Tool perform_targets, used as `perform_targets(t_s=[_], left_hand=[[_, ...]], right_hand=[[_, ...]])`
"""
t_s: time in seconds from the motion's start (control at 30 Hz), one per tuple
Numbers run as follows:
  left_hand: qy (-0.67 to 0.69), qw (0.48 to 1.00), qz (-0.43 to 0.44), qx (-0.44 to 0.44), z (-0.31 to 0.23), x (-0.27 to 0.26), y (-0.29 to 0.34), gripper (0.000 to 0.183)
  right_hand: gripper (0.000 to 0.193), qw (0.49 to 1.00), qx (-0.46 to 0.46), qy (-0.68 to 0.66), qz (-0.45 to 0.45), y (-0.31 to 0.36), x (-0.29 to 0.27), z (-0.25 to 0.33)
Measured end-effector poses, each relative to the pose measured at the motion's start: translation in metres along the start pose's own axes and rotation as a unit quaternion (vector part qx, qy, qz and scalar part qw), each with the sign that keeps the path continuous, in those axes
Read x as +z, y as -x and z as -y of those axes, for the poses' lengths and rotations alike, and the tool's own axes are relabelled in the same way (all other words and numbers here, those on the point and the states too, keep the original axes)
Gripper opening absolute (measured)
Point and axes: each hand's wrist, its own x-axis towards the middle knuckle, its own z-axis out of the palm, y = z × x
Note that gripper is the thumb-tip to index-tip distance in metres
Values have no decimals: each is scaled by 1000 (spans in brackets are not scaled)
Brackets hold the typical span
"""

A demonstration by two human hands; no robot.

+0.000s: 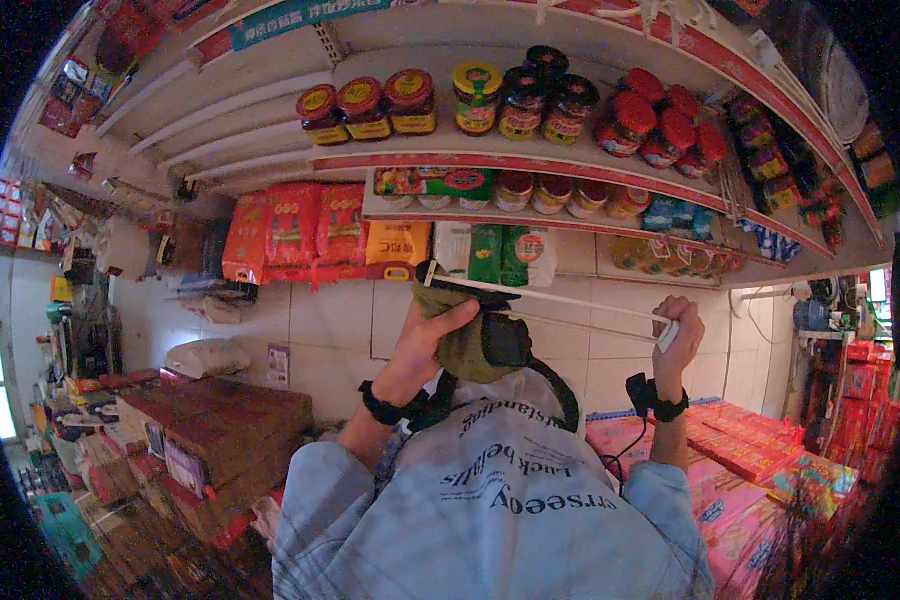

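Observation:
My right hand [680, 330] is closed round the end of a long, narrow white frame [580, 303]. Two thin pale bars run from there toward my left hand [440, 335]. Olive-green cloth [478, 352] and black parts [510, 342] lie against my left hand, whose thumb rests over the cloth. Its other fingers are mostly hidden, so what it grips is unclear. Both wrists wear black bands. Just beyond my left hand stand an orange packet [398, 246] and green-and-white packets [495, 254].
Ahead, the shelf holds jars with red-and-yellow lids [365, 110], dark-lidded jars [569, 107] and red-lidded jars [632, 118]. Below, red bags [315, 232] stand near the pale tiled floor [330, 330]. Brown cartons [225, 415] are stacked at left; pink and red packs [720, 455] lie at right.

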Motion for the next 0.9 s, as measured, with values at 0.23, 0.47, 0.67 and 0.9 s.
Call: perform_targets(t_s=[0.23, 0.47, 0.67, 0.9], left_hand=[[30, 999, -27, 5, 1, 5, -1, 36], [27, 999, -33, 1, 10, -8, -6, 35], [71, 997, -22, -17, 2, 3, -2, 34], [43, 999, -3, -7, 3, 3, -3, 31]], right_hand=[[38, 999, 6, 23, -39, 8, 10, -1], [39, 990, -130, 57, -8, 11, 15, 0], [40, 997, 9, 31, -66, 13, 31, -4], [39, 998, 60, -8, -35, 9, 35, -9]])
